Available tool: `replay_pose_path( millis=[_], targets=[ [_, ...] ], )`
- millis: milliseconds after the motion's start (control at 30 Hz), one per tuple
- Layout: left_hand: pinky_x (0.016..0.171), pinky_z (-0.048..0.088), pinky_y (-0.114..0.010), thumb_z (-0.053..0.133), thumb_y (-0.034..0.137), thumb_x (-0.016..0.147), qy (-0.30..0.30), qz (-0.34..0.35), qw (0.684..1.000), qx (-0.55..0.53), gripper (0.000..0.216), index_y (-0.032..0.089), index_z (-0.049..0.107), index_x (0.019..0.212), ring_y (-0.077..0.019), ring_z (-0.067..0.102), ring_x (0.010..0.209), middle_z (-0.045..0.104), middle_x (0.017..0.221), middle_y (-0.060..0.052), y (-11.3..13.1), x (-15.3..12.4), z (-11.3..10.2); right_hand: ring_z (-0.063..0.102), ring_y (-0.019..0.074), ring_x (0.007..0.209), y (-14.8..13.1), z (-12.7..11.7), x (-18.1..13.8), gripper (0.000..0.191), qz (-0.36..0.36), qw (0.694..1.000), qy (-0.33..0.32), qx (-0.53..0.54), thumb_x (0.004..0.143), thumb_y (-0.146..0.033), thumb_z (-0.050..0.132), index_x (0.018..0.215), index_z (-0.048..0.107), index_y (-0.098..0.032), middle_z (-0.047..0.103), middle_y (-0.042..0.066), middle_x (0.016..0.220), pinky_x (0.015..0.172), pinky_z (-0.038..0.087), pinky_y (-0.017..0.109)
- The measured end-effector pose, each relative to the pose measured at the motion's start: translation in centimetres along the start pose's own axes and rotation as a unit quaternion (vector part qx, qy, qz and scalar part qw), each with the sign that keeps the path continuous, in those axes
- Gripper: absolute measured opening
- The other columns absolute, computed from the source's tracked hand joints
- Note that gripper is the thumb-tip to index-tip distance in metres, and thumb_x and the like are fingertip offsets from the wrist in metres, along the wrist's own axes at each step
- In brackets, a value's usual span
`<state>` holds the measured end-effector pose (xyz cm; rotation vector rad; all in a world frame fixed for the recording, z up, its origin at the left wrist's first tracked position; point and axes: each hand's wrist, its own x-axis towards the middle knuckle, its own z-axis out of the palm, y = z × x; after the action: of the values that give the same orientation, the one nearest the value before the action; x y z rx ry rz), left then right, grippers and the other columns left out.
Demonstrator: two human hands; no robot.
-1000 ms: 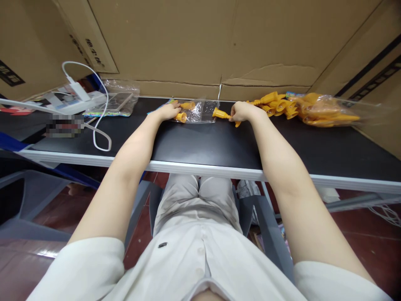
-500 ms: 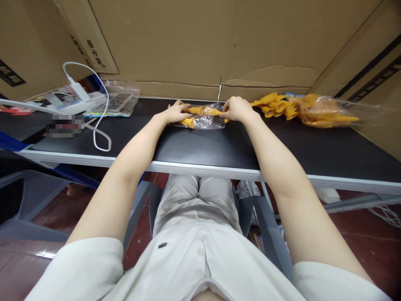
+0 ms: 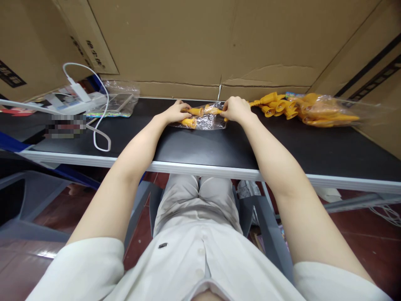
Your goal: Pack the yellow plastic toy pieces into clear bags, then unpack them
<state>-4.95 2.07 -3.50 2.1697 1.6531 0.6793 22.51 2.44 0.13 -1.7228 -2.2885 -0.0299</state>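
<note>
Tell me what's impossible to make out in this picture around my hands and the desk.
All in the head view:
Orange pieces: left ends covered by the left hand.
Right hand: hides most of its own fingertips.
Right bag: overlap and glare hide the count.
Pixelated patch: masks whatever lies there.
White cable: cut off by the left edge.

Can read no word or number for certain. Printed aslant on left cardboard panel (image 3: 34, 37): two short rows of dark Chinese characters (image 3: 94, 54), too soft to make out; lower down, pale characters in black block (image 3: 11, 74), cut by edge. Printed on right cardboard panel (image 3: 332, 71): black band (image 3: 374, 80) with pale blocky marks, illegible. Stitched or printed on shirt (image 3: 188, 259): tiny dark mark (image 3: 162, 245), unreadable.
</note>
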Motion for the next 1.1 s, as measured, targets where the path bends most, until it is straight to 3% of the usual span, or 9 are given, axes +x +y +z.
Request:
replay_pose_path(
  millis=[133,333,600,733,867,1000,1100],
  targets=[
    [0.132,0.040,-0.047,0.068,0.037,0.084,0.007,0.006,1.000,0.002,0.050,0.018,0.078,0.130,-0.0381,0.061,0.143,0.062,0.142,-0.014,0.4,-0.4,-0.1,0.070,0.0486,0.128,0.1,0.3,0.2,0.040,-0.021,1.000,0.014,0.018,0.094,-0.040,0.086,0.116,0.082,-0.008,0.076,0.023,0.114,0.110,0.056,0.065],
    [0.131,0.040,-0.045,0.067,0.040,0.088,0.012,0.024,1.000,0.010,0.046,0.017,0.080,0.126,-0.0368,0.061,0.141,0.065,0.137,-0.012,0.4,-0.4,-0.2,0.070,0.0458,0.128,-0.6,-0.3,-0.4,0.026,0.009,1.000,-0.006,0.005,0.095,-0.027,0.082,0.113,0.081,-0.008,0.076,0.023,0.121,0.113,0.056,0.062],
    [0.131,0.041,-0.043,0.063,0.036,0.092,0.024,0.031,0.999,0.023,0.045,0.016,0.080,0.128,-0.0344,0.062,0.142,0.072,0.142,-0.015,0.2,-0.1,0.0,0.072,0.0468,0.122,0.3,0.9,0.5,0.034,-0.034,0.999,0.018,0.007,0.094,-0.041,0.083,0.110,0.083,-0.011,0.077,0.022,0.111,0.110,0.057,0.066],
    [0.132,0.039,-0.042,0.049,0.030,0.099,0.078,-0.024,0.996,0.034,0.060,0.008,0.068,0.152,-0.0340,0.059,0.150,0.066,0.158,-0.020,0.3,0.1,0.0,0.072,0.0454,0.121,-0.3,1.3,0.3,0.023,-0.033,0.999,0.017,0.011,0.093,-0.032,0.080,0.106,0.084,-0.013,0.077,0.020,0.106,0.108,0.059,0.063],
    [0.129,0.043,-0.045,0.038,0.026,0.105,0.123,-0.122,0.985,0.022,0.058,0.010,0.069,0.150,-0.0356,0.060,0.150,0.069,0.156,-0.020,-0.4,0.7,-0.1,0.073,0.0446,0.119,-0.7,2.2,0.4,0.026,-0.032,0.998,0.027,0.036,0.096,-0.036,0.076,0.107,0.084,-0.014,0.077,0.021,0.107,0.108,0.059,0.063],
    [0.125,0.048,-0.044,0.033,0.025,0.104,0.116,-0.130,0.985,0.000,0.058,0.012,0.072,0.145,-0.0327,0.064,0.146,0.071,0.153,-0.018,-1.4,1.4,-0.1,0.072,0.0400,0.121,-0.7,3.1,0.8,0.020,-0.044,0.996,0.017,0.076,0.096,-0.033,0.073,0.109,0.081,-0.019,0.077,0.017,0.115,0.111,0.059,0.056],
    [0.123,0.050,-0.041,0.033,0.026,0.103,0.102,-0.120,0.987,-0.029,0.060,0.009,0.068,0.149,-0.0313,0.064,0.147,0.068,0.157,-0.020,-2.2,1.9,0.2,0.070,0.0340,0.122,-0.6,3.6,1.0,0.016,-0.094,0.990,0.005,0.102,0.095,-0.024,0.070,0.109,0.078,-0.020,0.074,0.016,0.129,0.114,0.057,0.048]
  ],
)
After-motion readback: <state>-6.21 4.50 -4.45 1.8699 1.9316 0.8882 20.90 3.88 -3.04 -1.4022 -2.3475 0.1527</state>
